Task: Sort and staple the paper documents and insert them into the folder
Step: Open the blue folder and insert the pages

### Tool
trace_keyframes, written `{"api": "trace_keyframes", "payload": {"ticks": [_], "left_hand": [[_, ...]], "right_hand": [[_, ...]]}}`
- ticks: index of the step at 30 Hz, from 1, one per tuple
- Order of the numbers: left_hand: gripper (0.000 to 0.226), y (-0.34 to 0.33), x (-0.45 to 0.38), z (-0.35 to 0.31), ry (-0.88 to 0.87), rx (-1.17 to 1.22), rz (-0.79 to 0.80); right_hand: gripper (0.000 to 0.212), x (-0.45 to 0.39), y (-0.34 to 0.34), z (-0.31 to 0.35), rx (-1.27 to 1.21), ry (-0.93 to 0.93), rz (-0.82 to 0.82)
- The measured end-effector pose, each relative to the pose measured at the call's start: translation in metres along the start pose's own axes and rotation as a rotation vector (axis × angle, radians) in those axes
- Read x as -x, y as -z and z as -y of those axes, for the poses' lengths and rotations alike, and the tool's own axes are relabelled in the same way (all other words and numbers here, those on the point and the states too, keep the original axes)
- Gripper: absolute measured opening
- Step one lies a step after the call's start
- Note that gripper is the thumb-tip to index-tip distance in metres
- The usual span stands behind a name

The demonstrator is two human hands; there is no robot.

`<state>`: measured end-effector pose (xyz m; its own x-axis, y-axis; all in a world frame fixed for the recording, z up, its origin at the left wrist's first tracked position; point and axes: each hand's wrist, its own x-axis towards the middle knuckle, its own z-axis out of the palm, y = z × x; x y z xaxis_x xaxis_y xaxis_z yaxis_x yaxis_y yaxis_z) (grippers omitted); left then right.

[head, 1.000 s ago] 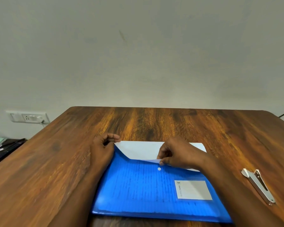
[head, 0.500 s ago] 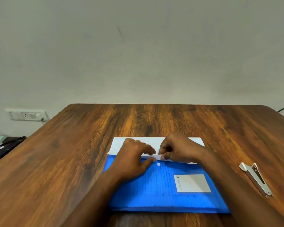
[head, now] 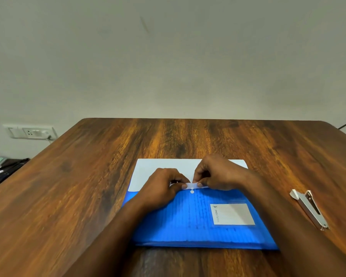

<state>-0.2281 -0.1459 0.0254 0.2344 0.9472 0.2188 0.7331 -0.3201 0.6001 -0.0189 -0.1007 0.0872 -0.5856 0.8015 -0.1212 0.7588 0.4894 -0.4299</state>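
Blue ribbed plastic folder (head: 190, 220) lies flat on the brown wooden desk (head: 72, 196), near edge toward the person. Both hands sit at its far opening edge, just above the white snap button (head: 192, 191). Left hand (head: 164, 186) and right hand (head: 218, 174), fingers curled, pinch a small white flap tab (head: 191, 185) between them. White paper sheets (head: 158, 172) stick out of the folder's far side, partly hidden by both hands; how much is inside cannot be told. Pale label (head: 232, 214) on folder front, print too small to read. White metal stapler (head: 309, 208) lies well right, untouched.
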Motion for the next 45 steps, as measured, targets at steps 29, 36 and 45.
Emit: {"api": "trace_keyframes", "payload": {"ticks": [29,36,45], "left_hand": [[0.030,0.008,0.002,-0.019,-0.280,-0.295,0.082],[0.013,0.006,0.008,-0.020,-0.231,-0.249,0.043],[0.030,-0.016,0.037,-0.014,-0.133,-0.161,-0.102]], "right_hand": [[0.031,0.016,-0.010,0.024,0.192,0.025,-0.011],[0.033,0.031,-0.019,0.024,0.187,-0.007,-0.025],[0.024,0.053,-0.049,0.026,0.065,-0.088,-0.193]]}}
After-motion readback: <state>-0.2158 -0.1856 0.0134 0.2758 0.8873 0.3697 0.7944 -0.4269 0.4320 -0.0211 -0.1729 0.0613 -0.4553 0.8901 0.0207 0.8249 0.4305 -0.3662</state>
